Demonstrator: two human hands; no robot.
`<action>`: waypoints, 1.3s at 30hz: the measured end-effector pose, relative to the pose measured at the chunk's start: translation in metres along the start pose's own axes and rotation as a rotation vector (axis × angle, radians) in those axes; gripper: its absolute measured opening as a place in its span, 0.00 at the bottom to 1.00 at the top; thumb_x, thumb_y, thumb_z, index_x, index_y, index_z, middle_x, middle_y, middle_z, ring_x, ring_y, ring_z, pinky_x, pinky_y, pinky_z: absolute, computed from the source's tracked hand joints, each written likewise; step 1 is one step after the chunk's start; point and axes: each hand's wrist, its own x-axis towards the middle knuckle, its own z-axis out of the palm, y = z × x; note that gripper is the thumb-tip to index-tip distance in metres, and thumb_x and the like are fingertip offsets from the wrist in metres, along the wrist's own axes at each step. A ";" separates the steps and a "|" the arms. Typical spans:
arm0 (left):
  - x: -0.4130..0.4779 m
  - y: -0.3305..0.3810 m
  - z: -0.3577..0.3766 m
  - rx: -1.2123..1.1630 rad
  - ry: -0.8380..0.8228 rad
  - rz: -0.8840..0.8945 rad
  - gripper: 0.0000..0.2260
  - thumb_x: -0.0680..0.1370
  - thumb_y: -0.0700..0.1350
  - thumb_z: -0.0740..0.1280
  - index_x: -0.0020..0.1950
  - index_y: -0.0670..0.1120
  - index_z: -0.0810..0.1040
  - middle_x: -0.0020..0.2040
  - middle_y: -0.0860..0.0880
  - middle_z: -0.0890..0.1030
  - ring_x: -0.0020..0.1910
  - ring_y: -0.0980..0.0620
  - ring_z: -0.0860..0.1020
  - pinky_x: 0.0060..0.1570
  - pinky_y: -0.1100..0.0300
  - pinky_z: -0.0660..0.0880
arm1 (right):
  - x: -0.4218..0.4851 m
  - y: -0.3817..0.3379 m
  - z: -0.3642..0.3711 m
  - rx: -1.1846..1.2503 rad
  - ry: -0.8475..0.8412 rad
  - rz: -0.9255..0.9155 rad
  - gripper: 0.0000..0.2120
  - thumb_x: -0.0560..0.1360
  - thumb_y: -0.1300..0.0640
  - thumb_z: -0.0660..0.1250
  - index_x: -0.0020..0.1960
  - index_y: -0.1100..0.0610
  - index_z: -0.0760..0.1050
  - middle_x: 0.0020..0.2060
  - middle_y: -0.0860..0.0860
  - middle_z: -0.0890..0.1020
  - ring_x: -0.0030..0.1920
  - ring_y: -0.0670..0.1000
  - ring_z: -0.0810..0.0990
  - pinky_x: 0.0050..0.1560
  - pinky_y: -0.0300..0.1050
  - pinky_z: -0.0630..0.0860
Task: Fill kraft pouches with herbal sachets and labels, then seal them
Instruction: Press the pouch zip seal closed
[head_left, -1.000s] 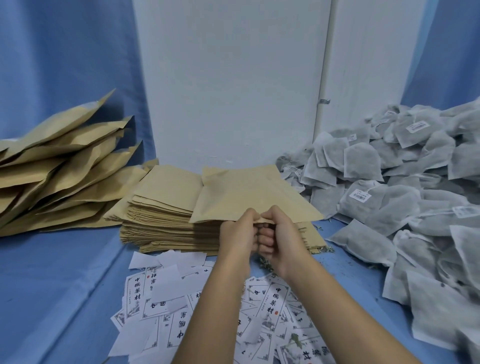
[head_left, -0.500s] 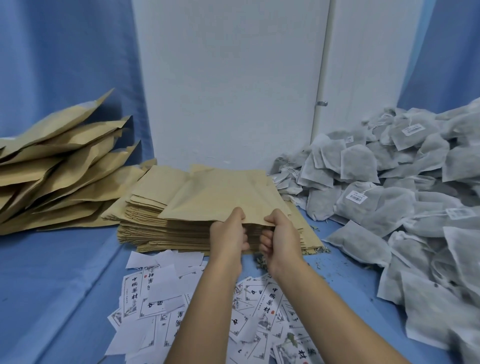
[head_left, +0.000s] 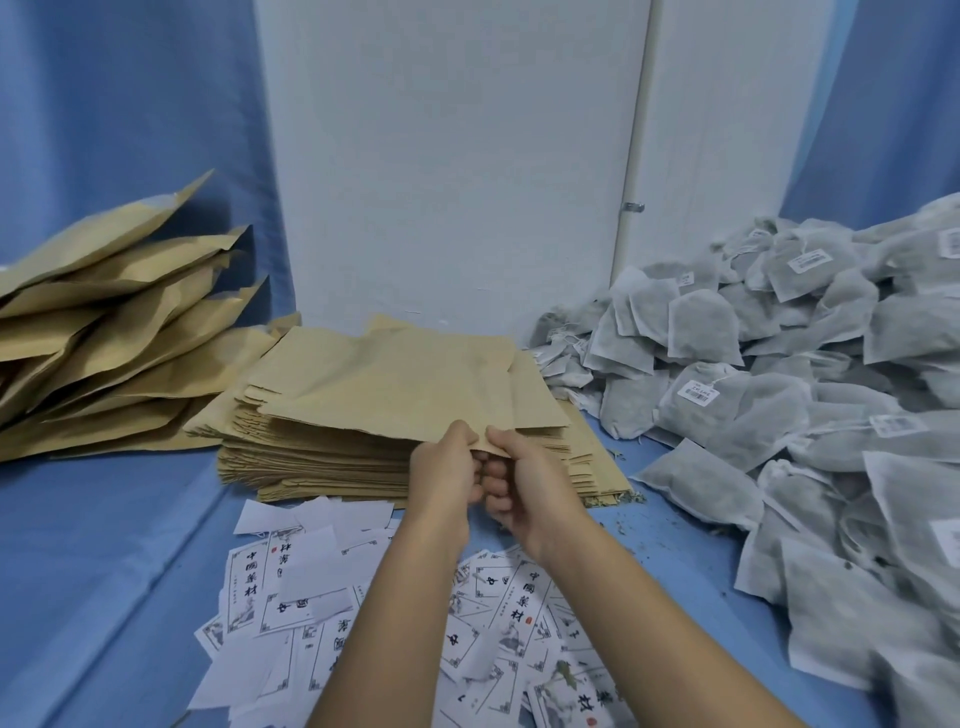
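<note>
**Item:** flat tan kraft paper pouch (head_left: 415, 379), raised at its near edge over the thick stack of empty tan pouches (head_left: 311, 467), centre of the blue-covered table (head_left: 104, 545).

**Hold:** left hand (head_left: 447, 478) and right hand (head_left: 524, 483) both pinch that near edge, thumbs on top, fingers curled beneath, knuckles close together. The mouth is hidden by the hands, so whether it is parted cannot be told.

**Near:** scatter of white printed paper labels (head_left: 291, 597).

**Right:** large heap of grey-white mesh herbal sachets (head_left: 779, 389).

**Left:** slanted pile of bulging tan pouches (head_left: 114, 322), judged already filled.

**Progress:** several pouches done. This one lies flat and looks unfilled, so sachet, label and seal are all outstanding. Judging by the deep stack and heap, much work is left.
</note>
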 end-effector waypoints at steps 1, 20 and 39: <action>0.002 0.000 -0.002 0.000 0.030 0.001 0.13 0.76 0.38 0.60 0.30 0.41 0.68 0.16 0.52 0.67 0.13 0.57 0.63 0.16 0.70 0.60 | 0.000 0.002 0.001 -0.041 -0.010 0.005 0.18 0.79 0.57 0.61 0.32 0.58 0.68 0.17 0.47 0.68 0.17 0.43 0.60 0.18 0.33 0.54; 0.004 -0.001 -0.009 0.055 -0.005 0.019 0.14 0.75 0.44 0.62 0.31 0.40 0.71 0.18 0.51 0.66 0.16 0.56 0.60 0.16 0.67 0.56 | 0.001 0.003 0.001 0.151 0.333 -0.187 0.07 0.78 0.58 0.63 0.42 0.59 0.71 0.22 0.48 0.69 0.19 0.44 0.65 0.19 0.34 0.62; 0.014 0.007 -0.039 -0.033 0.270 0.112 0.10 0.75 0.42 0.65 0.34 0.44 0.69 0.21 0.53 0.66 0.20 0.55 0.61 0.23 0.63 0.58 | 0.010 0.003 -0.012 0.246 0.500 -0.204 0.10 0.78 0.58 0.63 0.40 0.57 0.65 0.30 0.49 0.66 0.25 0.46 0.62 0.19 0.33 0.60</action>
